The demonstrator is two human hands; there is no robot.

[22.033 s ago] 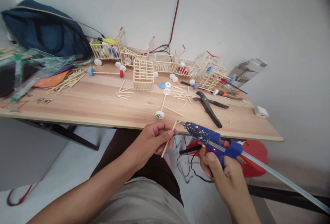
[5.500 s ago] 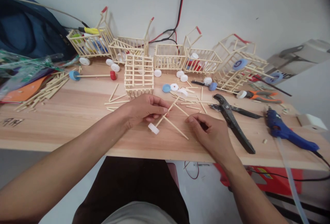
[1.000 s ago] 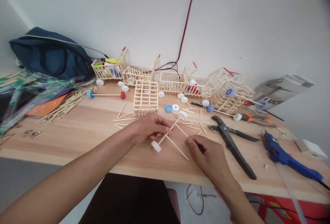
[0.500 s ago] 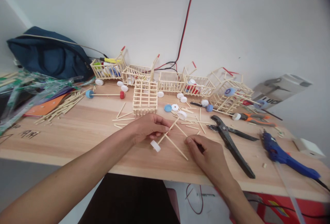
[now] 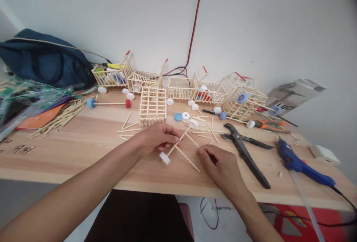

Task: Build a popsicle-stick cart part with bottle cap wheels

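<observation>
My left hand (image 5: pixel 158 138) pinches a thin wooden axle stick (image 5: pixel 182 135) with a white bottle cap at each end: a near cap (image 5: pixel 164 158) and a far cap (image 5: pixel 193 123). Two more sticks meet this axle. One, the free stick (image 5: pixel 188 159), slants toward the table's front edge. The other, a shorter-looking stick (image 5: pixel 193 140), runs to my right hand (image 5: pixel 220 162), whose thumb and finger close on its end. Just behind my left hand is a lattice basket of wooden sticks (image 5: pixel 153 105). Beyond the far cap lie a blue cap (image 5: pixel 178 116) and loose sticks.
Small stick carts (image 5: pixel 181 89) line the wall. Right of my hands lie black-handled pliers (image 5: pixel 247 156), a blue glue gun (image 5: pixel 302 165) and orange-handled pliers (image 5: pixel 272 125). On the left are a stick pile (image 5: pixel 60 119), a capped axle (image 5: pixel 110 103) and a dark blue bag (image 5: pixel 46 61).
The whole view has shifted slightly, so the table and carts appear a little further left. Both hands keep the same grip on the sticks.
</observation>
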